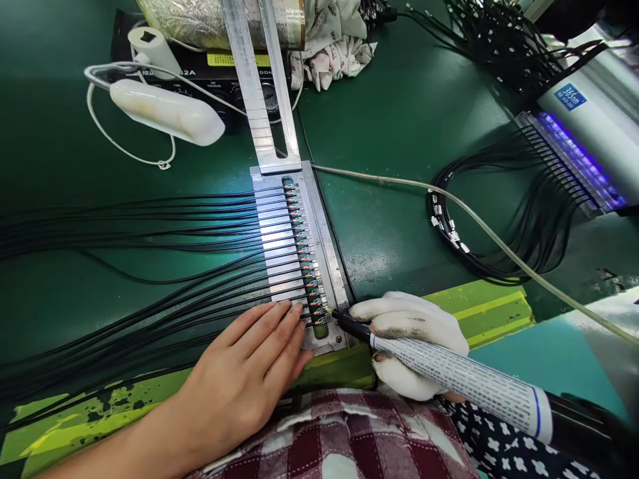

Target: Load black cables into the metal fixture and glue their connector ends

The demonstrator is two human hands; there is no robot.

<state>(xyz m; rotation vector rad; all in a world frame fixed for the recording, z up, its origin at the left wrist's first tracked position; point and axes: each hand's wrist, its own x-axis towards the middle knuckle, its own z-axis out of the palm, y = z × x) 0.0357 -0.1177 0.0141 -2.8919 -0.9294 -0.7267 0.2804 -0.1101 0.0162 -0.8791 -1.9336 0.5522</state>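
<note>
Beside a blue "365nm" label (570, 96), violet light glows. My bare left hand (249, 372) lies flat, fingers straight, on black cables (150, 313) in the metal jig (319, 259). My gloved right hand (409, 339) grips a ribbed pen (464, 379).

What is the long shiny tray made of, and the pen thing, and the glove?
Tray: looks like bare metal, maybe aluminium; it is silvery, hard-edged and glints under the light.
Pen: the grip looks like rubber or wrapped cord, matte white with fine dark specks; the tip end is black, perhaps plastic.
Glove on the right hand: white cloth, seemingly knitted, soft, with grey smudges.
</note>
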